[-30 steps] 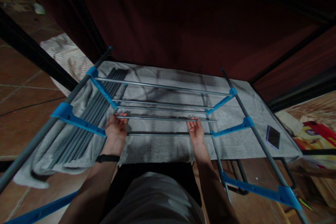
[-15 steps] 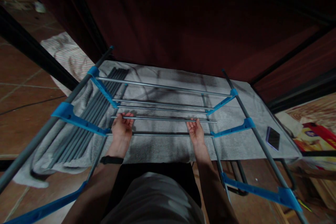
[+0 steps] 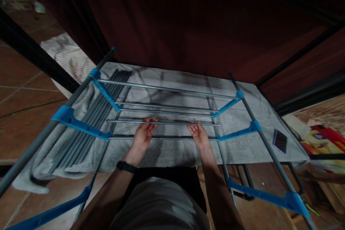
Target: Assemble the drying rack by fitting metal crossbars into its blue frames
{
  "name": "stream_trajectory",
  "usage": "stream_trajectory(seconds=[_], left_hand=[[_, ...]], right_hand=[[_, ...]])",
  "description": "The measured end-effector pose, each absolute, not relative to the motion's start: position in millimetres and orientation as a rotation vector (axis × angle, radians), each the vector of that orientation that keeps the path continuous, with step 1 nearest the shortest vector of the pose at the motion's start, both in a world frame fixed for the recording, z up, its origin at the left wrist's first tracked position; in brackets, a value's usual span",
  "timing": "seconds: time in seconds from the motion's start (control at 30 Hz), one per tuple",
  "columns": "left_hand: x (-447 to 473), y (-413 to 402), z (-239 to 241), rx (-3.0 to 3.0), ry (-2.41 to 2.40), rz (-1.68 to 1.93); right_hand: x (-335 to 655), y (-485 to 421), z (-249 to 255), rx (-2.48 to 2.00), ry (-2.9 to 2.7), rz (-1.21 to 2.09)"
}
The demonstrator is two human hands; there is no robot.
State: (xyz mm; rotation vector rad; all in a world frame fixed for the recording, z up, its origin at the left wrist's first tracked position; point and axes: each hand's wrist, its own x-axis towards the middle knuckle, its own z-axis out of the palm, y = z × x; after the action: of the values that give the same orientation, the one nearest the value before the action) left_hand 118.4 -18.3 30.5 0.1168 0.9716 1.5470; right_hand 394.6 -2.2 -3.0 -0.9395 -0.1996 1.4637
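Note:
Between my two hands a thin grey metal tube (image 3: 172, 123) is held level, crosswise to me. My left hand (image 3: 144, 134) pinches it left of its middle, palm up, with a black band on the wrist. Toward its right end, my right hand (image 3: 199, 134) has its fingers closed on the same tube. Around it stands a rack frame of grey tubes with blue plastic brackets, one on the left (image 3: 81, 124) and one on the right (image 3: 239, 131). A fixed crossbar (image 3: 167, 138) runs just nearer to me, and other crossbars (image 3: 167, 88) lie farther off.
A grey cloth (image 3: 172, 154) covers the table under the frame. Several loose grey tubes (image 3: 88, 125) lie side by side at the left. A phone (image 3: 280, 141) rests near the right edge, with a red and yellow package (image 3: 323, 140) beyond. A dark red curtain (image 3: 175, 25) hangs behind.
My left hand has moved right along the tube, closer to my right hand. The tube has shifted slightly to the left, while my right hand stays nearly in place.

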Motion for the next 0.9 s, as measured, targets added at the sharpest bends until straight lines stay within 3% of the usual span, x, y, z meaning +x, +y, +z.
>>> stream_trajectory(seconds=[0.9], left_hand=[[125, -22, 32, 0.118, 0.966, 1.575]], right_hand=[[400, -5, -7, -0.886, -0.198, 1.336]])
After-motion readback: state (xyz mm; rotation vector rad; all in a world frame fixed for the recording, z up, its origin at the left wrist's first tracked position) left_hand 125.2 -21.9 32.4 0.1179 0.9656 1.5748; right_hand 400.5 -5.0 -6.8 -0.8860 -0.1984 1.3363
